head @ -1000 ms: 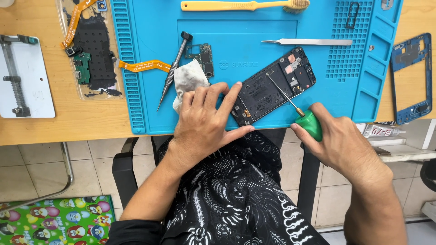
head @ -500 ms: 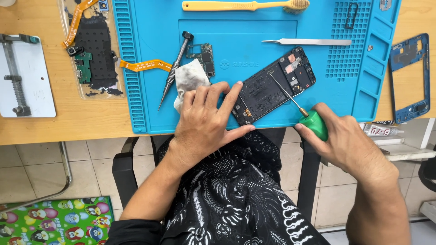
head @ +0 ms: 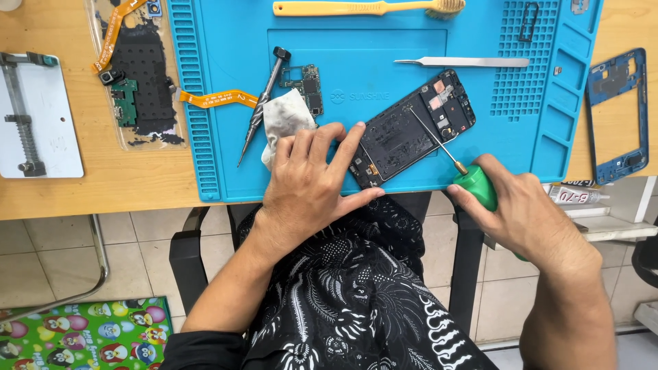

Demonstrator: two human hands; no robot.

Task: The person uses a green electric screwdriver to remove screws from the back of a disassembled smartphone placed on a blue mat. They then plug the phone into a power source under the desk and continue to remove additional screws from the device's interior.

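On the blue mat [head: 226, 171]: I counted one opened phone [head: 411, 127], two screwdrivers, one tweezers [head: 466, 62], one yellow brush [head: 363, 8], one small circuit board [head: 308, 85].
Phone: it lay tilted, just beside my left hand [head: 312, 185], whose spread fingers pressed its lower edge and a white cloth [head: 284, 116].
Green screwdriver [head: 452, 161]: my right hand [head: 528, 212] was closed around its handle, tip on the phone.
Grey screwdriver [head: 264, 103]: lay loose left of the cloth.
Bench [head: 82, 195]: one blue frame [head: 617, 116] lay right of the mat.
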